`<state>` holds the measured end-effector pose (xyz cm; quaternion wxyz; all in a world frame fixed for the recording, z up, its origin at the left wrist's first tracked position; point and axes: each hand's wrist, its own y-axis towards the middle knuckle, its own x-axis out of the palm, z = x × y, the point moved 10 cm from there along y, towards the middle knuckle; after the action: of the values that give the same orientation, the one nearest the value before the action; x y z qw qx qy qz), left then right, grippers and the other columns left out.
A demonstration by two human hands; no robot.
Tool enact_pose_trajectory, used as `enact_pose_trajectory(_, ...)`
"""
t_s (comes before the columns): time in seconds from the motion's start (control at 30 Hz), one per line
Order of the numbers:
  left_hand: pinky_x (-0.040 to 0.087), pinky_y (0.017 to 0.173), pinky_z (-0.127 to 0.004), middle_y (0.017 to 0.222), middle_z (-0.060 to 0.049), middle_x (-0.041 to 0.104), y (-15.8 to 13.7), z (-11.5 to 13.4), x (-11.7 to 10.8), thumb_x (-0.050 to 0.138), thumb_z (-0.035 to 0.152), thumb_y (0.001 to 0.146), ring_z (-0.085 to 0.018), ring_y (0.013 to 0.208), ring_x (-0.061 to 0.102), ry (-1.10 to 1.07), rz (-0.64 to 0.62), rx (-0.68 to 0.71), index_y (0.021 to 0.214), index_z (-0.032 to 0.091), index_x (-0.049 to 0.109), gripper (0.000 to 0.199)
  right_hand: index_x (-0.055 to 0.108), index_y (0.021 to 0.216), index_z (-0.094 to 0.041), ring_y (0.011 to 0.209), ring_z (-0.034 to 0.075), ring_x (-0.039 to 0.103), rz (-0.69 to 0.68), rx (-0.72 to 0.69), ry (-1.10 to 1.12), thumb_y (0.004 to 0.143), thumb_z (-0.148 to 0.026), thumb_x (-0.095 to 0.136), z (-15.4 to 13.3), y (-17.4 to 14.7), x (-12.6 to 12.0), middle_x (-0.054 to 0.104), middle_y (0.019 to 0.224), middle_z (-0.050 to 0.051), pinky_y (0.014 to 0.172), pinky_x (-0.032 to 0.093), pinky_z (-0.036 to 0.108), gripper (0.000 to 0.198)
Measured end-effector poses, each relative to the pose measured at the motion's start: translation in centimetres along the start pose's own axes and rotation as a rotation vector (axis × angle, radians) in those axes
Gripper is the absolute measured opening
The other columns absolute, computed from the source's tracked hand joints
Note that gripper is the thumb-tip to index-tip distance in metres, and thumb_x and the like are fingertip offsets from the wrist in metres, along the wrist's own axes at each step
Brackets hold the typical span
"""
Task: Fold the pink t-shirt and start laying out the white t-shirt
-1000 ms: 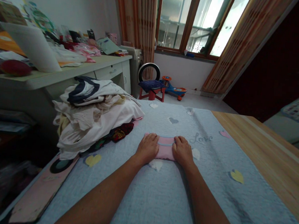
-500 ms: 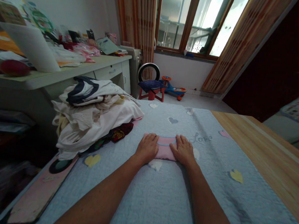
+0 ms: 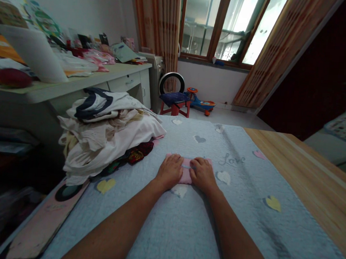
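Observation:
A small folded pink cloth (image 3: pixel 185 178) with a light blue band lies flat on the pale blue bedspread (image 3: pixel 171 232). My left hand (image 3: pixel 170 171) rests palm down on its left part, fingers stretched out. On its right part lies my right hand (image 3: pixel 203 175), also palm down, the fingers slightly bent. Only a narrow strip of the cloth shows between the two hands, with a bit of its right end beyond my right fingers. What garment it is, I cannot make out.
To the left is a heap of clothes (image 3: pixel 110 137), with a pink board-like object (image 3: pixel 42 223) before it. A cluttered desk (image 3: pixel 105 79) stands behind. Bare wooden board (image 3: pixel 312 171) borders the bedspread on the right. Beyond the far edge stand a red stool (image 3: pixel 176 109) and a toy car (image 3: pixel 203 104).
My right hand has slid left over the pink cloth, closer to my left hand, uncovering the cloth's right end. My left hand stays in place.

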<state>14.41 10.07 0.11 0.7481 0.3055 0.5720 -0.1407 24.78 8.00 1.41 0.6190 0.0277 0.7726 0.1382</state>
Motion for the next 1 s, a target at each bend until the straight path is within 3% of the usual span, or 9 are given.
enact_pose_trajectory(0.13, 0.031, 0.114, -0.048, 0.134, -0.012, 0.057, 0.0, 0.9, -0.8, 0.049, 0.02, 0.093, -0.027, 0.13, 0.047, 0.018, 0.028, 0.035, 0.127, 0.017, 0.056, 0.035, 0.066, 0.111, -0.02, 0.111, 0.024, 0.052, -0.003, 0.016, -0.008, 0.089, -0.029, 0.057, -0.1, 0.0, -0.3, 0.062, 0.12, 0.01, 0.102, 0.034, 0.035, 0.026)
enact_pose_trajectory(0.23, 0.036, 0.112, -0.042, 0.134, -0.013, 0.057, 0.1, 2.2, -1.1, 0.045, 0.018, 0.096, -0.025, 0.128, 0.049, -0.022, 0.041, 0.079, 0.125, 0.015, 0.057, 0.032, 0.066, 0.112, -0.021, 0.112, 0.025, 0.051, -0.011, 0.016, -0.011, 0.089, -0.032, 0.057, -0.2, -0.1, -0.3, 0.062, 0.12, 0.01, 0.102, 0.034, 0.035, 0.027)
enact_pose_trajectory(0.43, 0.044, 0.106, -0.036, 0.124, -0.01, 0.063, 0.1, 2.8, 0.2, 0.041, 0.016, 0.098, -0.021, 0.118, 0.057, -0.135, 0.026, 0.099, 0.123, 0.016, 0.058, 0.03, 0.065, 0.114, -0.021, 0.114, 0.024, 0.051, -0.014, 0.026, -0.01, 0.09, -0.032, 0.058, 0.1, 0.0, -0.1, 0.061, 0.122, 0.009, 0.102, 0.034, 0.034, 0.028)
enact_pose_trajectory(1.0, 0.029, 0.116, -0.044, 0.146, -0.014, 0.051, -0.1, 2.3, 1.0, 0.045, 0.038, 0.097, -0.026, 0.138, 0.042, -0.056, -0.029, 0.069, 0.14, 0.014, 0.047, 0.049, 0.063, 0.122, -0.021, 0.116, 0.023, 0.049, -0.028, 0.033, -0.004, 0.093, -0.019, 0.047, 0.8, 0.0, 0.6, 0.06, 0.127, 0.009, 0.101, 0.035, 0.033, 0.034)
